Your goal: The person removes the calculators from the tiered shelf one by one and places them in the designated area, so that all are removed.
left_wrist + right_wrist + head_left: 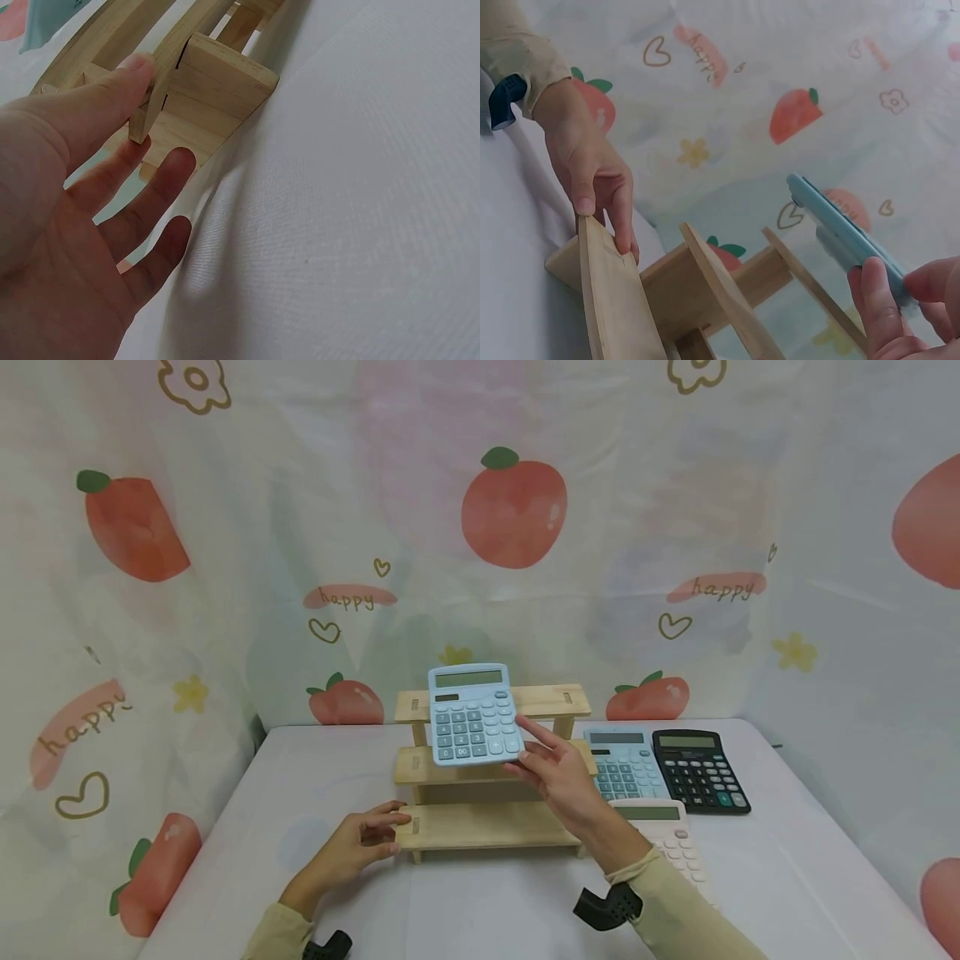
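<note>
My right hand (558, 777) grips a light blue calculator (474, 714) by its lower right edge, its keys facing me. The calculator is raised in front of the upper tiers of a three-tier wooden shelf (487, 827). In the right wrist view the calculator (847, 232) appears edge-on, tilted, apart from the boards. My left hand (356, 843) pinches the left end of the lowest board. The left wrist view shows the thumb on one side of that board (161, 94) and the index finger at its other side, with the remaining fingers spread.
Right of the shelf lie a second blue calculator (618, 737), a black calculator (697, 768) and a white calculator (686, 852), partly hidden by my right arm. A white cloth covers the table (315, 768). A fruit-patterned curtain (480, 610) hangs behind and at the sides.
</note>
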Demonstrator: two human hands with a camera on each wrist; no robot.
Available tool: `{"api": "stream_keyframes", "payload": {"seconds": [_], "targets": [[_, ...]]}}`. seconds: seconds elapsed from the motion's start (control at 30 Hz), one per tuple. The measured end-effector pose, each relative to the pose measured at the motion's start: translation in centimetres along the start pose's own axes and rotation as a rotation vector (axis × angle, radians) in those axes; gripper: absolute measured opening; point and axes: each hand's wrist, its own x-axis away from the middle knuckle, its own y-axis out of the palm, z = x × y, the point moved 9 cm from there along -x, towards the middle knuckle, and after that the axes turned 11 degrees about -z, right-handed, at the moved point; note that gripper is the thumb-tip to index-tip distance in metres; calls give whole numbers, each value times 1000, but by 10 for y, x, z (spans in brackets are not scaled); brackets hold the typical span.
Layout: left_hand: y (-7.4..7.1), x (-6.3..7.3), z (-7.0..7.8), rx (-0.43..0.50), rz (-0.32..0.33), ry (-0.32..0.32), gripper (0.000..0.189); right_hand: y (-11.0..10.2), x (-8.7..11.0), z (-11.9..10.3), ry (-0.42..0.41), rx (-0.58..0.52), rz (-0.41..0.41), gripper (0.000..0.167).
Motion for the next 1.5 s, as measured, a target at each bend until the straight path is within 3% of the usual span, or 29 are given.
{"api": "stream_keyframes", "payload": {"seconds": [0.47, 1.1, 1.5], "targets": [[0, -1, 2, -5, 5, 14, 41, -12, 23, -3, 7, 75, 8, 58], [0, -1, 1, 0, 1, 40, 41, -33, 58, -5, 14, 111, 90, 59], [-1, 0, 3, 7, 8, 47, 41, -44, 78, -1, 14, 107, 73, 59]]}}
